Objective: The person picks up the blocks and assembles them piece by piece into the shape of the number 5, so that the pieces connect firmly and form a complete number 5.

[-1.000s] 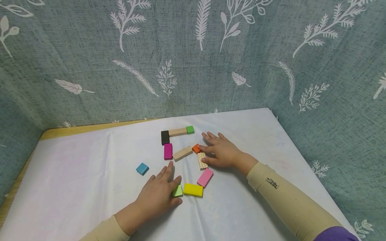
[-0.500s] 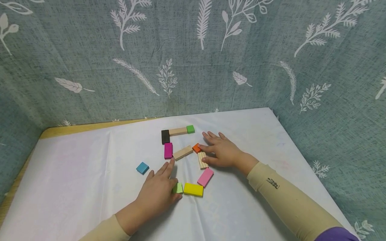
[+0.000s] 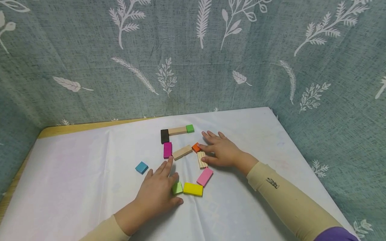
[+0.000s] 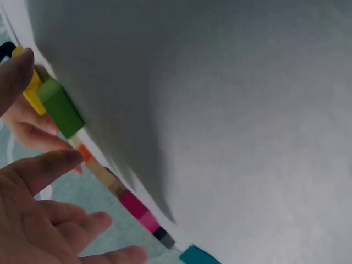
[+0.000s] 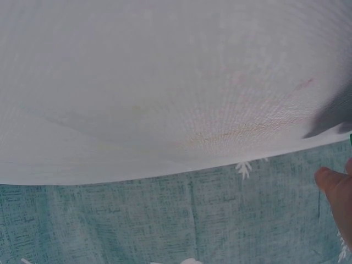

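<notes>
In the head view my left hand [image 3: 158,190] lies low over the cloth, fingers spread, beside a light green block [image 3: 177,188]. The left wrist view shows that green block [image 4: 60,108] with thumb and index finger apart from it. A yellow block [image 3: 193,189] stands just right of the green one, then a pink block [image 3: 205,176]. My right hand [image 3: 223,152] has its fingers extended; one fingertip is at a small orange block [image 3: 196,147], and the thumb is at a striped wooden block [image 3: 202,160]. A plain wooden block [image 3: 182,152] slants between the orange and magenta blocks [image 3: 168,150].
Farther back, a black block [image 3: 164,136], a long wooden block [image 3: 178,131] and a bright green block [image 3: 190,128] adjoin. A blue block [image 3: 141,167] lies apart at left. White cloth [image 3: 75,174] covers the table; a patterned curtain [image 3: 187,80] hangs behind.
The light green block has shifted slightly away from me with my left hand. My left thumb and index finger have since spread wider around it. My right hand stays in place.
</notes>
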A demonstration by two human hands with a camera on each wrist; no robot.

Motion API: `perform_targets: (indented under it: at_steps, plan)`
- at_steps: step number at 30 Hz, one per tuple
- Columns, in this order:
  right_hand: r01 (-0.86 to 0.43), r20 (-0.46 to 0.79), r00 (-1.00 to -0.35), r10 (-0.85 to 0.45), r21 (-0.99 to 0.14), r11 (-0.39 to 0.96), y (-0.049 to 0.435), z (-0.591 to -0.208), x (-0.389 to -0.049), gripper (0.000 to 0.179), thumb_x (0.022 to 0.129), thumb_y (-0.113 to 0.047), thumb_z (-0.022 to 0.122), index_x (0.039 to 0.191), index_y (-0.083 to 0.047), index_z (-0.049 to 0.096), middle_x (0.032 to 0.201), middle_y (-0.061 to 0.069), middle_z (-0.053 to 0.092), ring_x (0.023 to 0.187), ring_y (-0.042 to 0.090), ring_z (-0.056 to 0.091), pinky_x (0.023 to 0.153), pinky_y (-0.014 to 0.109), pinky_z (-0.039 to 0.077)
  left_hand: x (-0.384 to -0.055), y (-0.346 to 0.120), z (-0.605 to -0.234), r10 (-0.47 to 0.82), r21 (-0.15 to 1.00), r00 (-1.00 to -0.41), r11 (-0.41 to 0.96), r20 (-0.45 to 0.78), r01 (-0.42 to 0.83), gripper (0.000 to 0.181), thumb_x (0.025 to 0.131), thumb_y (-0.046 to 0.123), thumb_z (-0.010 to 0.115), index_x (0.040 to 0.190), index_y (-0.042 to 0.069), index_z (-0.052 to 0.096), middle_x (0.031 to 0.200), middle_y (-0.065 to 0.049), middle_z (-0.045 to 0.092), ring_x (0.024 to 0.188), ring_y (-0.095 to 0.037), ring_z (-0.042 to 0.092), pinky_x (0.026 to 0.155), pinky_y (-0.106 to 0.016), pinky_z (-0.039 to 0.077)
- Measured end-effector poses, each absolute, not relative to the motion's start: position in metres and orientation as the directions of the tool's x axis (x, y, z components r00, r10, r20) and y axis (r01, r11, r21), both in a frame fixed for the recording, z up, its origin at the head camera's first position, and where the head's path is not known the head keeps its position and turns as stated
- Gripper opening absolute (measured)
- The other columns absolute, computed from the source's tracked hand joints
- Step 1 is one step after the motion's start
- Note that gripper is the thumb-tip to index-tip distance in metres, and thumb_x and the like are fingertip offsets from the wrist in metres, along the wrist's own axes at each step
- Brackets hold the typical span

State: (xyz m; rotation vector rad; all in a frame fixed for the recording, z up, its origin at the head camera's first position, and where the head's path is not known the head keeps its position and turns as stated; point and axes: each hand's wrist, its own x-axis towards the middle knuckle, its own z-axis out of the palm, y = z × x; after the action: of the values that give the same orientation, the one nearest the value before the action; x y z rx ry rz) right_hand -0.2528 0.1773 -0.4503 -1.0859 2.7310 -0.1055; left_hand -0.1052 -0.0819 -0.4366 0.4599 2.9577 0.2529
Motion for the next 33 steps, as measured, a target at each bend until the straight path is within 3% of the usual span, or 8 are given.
perform_targets:
  at_steps: [4, 9, 14, 19, 24, 28, 33]
  plan:
    - [-0.68, -0.153, -0.703, -0.695, -0.142, 0.719, 0.177, -0.45, -0.253, 0.063, 0.096, -0.064, 0.052, 0.152, -0.037, 0.043, 0.17, 0.003, 0.016, 0.159, 0.025, 0.012, 0.125, 0.059, 0.012, -0.111, -0.101, -0.428, 0.279, 0.182, -0.956, 0.948, -0.088, 0.259, 0.091, 0.068, 0.062, 0.085, 0.141, 0.013, 0.061, 0.166, -0.017, 0.026, 0.15, -0.039, 0.034, 0.108, -0.071, 0.035]
    - [-0.684, -0.149, -0.699, -0.699, -0.144, 0.715, 0.177, -0.45, -0.253, 0.062, 0.097, -0.064, 0.052, 0.152, -0.036, 0.044, 0.17, 0.003, 0.017, 0.159, 0.026, 0.012, 0.125, 0.059, 0.012, -0.132, -0.157, -0.415, 0.178, 0.249, -0.983, 0.955, -0.05, 0.16, 0.098, 0.076, 0.055, 0.082, 0.149, 0.0, 0.046, 0.165, -0.029, 0.014, 0.15, -0.048, 0.025, 0.114, -0.068, 0.03]
    - [-0.695, -0.144, -0.688, -0.711, -0.152, 0.703, 0.176, -0.449, -0.253, 0.062, 0.097, -0.062, 0.052, 0.152, -0.034, 0.044, 0.17, 0.005, 0.017, 0.158, 0.026, 0.012, 0.125, 0.059, 0.012, -0.141, -0.207, -0.422, 0.104, 0.32, -0.984, 0.946, -0.142, 0.054, 0.11, 0.077, 0.061, 0.078, 0.15, -0.01, 0.037, 0.158, -0.043, 0.01, 0.147, -0.057, 0.019, 0.113, -0.07, 0.027]
    - [-0.681, -0.148, -0.705, -0.694, -0.135, 0.72, 0.177, -0.449, -0.252, 0.062, 0.097, -0.063, 0.053, 0.152, -0.036, 0.044, 0.17, 0.003, 0.016, 0.159, 0.025, 0.012, 0.125, 0.059, 0.012, -0.141, -0.21, -0.436, 0.11, 0.285, -0.969, 0.958, -0.223, 0.043, 0.119, 0.073, 0.072, 0.075, 0.147, -0.013, 0.039, 0.155, -0.046, 0.017, 0.143, -0.062, 0.022, 0.107, -0.076, 0.029]
    - [-0.68, -0.147, -0.705, -0.694, -0.141, 0.72, 0.177, -0.451, -0.253, 0.063, 0.097, -0.064, 0.051, 0.152, -0.036, 0.043, 0.17, 0.002, 0.016, 0.159, 0.025, 0.011, 0.126, 0.059, 0.011, -0.143, -0.198, -0.442, 0.066, 0.228, -0.948, 0.974, -0.31, -0.007, 0.133, 0.071, 0.082, 0.068, 0.151, -0.016, 0.026, 0.158, -0.044, 0.012, 0.144, -0.063, 0.015, 0.104, -0.083, 0.021]
    - [-0.676, -0.154, -0.707, -0.691, -0.141, 0.723, 0.177, -0.452, -0.253, 0.063, 0.096, -0.064, 0.051, 0.152, -0.036, 0.043, 0.17, 0.002, 0.016, 0.159, 0.025, 0.011, 0.126, 0.058, 0.011, -0.145, -0.19, -0.447, 0.045, 0.202, -0.945, 0.979, -0.324, -0.022, 0.122, 0.083, 0.078, 0.058, 0.153, -0.015, 0.02, 0.16, -0.041, 0.008, 0.146, -0.063, 0.01, 0.106, -0.083, 0.017]
    - [-0.673, -0.155, -0.709, -0.687, -0.141, 0.726, 0.177, -0.451, -0.252, 0.063, 0.096, -0.064, 0.052, 0.151, -0.036, 0.044, 0.17, 0.002, 0.016, 0.159, 0.025, 0.011, 0.126, 0.059, 0.011, -0.145, -0.183, -0.45, 0.084, 0.211, -0.946, 0.977, -0.313, 0.017, 0.1, 0.094, 0.065, 0.055, 0.157, -0.005, 0.023, 0.162, -0.038, 0.009, 0.146, -0.062, 0.009, 0.107, -0.083, 0.016]
